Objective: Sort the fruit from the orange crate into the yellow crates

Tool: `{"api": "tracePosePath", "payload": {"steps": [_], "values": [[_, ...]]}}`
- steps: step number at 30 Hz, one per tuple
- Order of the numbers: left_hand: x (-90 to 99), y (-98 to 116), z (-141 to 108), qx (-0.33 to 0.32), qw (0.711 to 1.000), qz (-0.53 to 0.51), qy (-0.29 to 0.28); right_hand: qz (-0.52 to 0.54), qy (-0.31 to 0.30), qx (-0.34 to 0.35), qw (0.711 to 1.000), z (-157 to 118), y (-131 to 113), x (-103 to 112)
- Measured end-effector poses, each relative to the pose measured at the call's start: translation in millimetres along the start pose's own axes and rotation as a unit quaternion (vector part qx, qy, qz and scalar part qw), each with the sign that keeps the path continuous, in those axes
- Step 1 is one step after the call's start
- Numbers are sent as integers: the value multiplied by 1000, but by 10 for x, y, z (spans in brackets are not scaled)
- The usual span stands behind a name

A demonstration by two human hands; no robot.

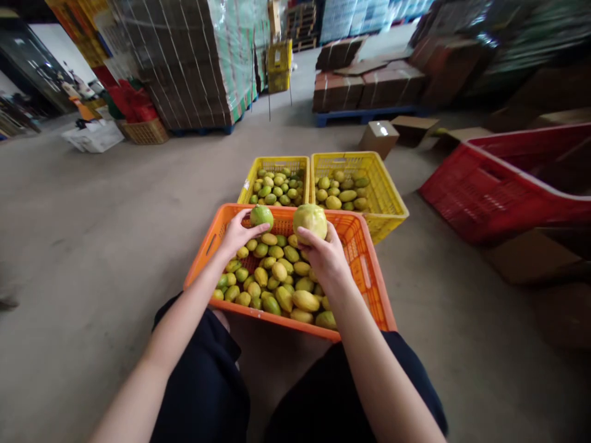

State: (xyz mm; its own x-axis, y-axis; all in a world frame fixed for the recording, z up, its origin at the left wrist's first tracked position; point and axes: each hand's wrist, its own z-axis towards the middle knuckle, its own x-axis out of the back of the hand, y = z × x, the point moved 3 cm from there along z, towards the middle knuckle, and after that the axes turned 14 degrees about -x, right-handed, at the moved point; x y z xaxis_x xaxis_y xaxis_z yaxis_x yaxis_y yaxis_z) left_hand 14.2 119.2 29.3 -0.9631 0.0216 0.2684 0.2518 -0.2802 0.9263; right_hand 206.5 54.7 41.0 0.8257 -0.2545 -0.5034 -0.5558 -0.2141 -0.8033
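Observation:
My left hand (241,232) holds a small green fruit (261,215) above the far left part of an orange crate (277,319). In my right hand (327,249) is a larger yellow-green fruit (309,220), raised over the crate's far side. Many yellow and green fruits (279,271) lie inside the orange crate, between my knees. Just beyond it stand two yellow crates side by side: the left one (281,161) holds small, mostly green fruits, and the right one (385,191) holds larger yellowish fruits.
A red crate (503,184) is at the right, near open cardboard boxes (530,255). A small carton (378,139) sits behind the yellow crates. Wrapped stacks (180,61) and a blue pallet (364,115) with flattened cartons stand farther back. At the far left is a white basket (95,136).

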Motion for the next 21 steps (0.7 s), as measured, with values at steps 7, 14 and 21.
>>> {"api": "tracePosePath", "payload": {"steps": [7, 14, 21], "values": [[-50, 196, -401, -135, 986, -91, 25, -161, 37, 132, 977, -178, 31, 71], [-135, 223, -386, -216, 975, -48, -24, -269, 25, 236, 933, -141, 44, 29], [-137, 275, -323, -250, 967, -42, -25, -250, 33, 207, 945, -66, 37, 15]]}}
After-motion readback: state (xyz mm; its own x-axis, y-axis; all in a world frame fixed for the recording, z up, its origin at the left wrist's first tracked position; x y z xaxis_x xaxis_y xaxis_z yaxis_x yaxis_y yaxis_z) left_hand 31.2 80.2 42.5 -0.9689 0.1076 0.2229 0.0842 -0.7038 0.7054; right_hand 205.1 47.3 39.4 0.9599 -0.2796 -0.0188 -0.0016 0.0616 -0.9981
